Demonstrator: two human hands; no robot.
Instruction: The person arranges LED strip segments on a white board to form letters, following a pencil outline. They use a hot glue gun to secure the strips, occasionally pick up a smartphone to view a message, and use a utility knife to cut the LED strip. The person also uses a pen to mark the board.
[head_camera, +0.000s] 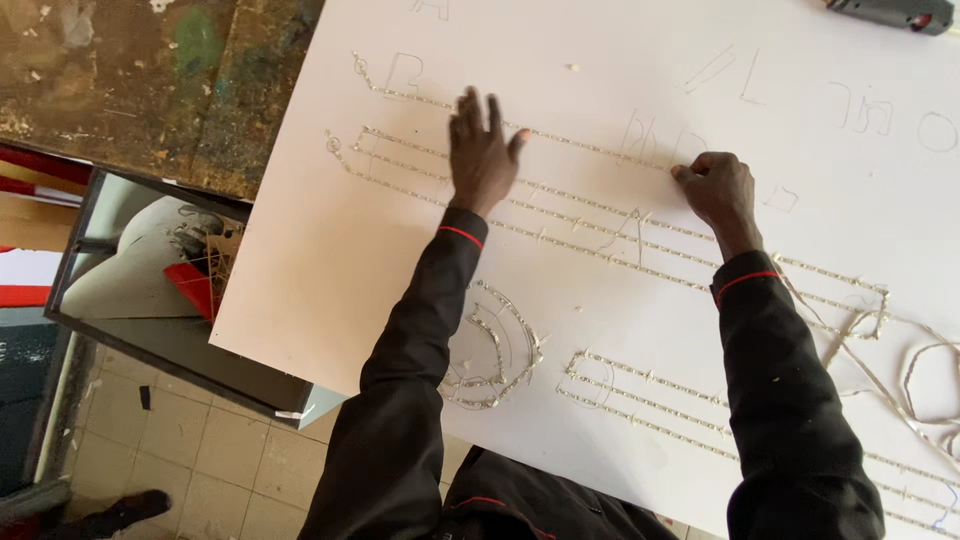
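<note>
Left hand fingers spread flat on white board | right hand fingers pinching light strip

workshop, craft or sign-making kind. worn counter stained with old paint and grime. large white board laid over it, pencilled letter outlines, thin light strips fixed along drawn lines. loose strip coils at board edge. dark glue gun at far edge. metal bin of scraps below, dusty tiled floor.
</note>
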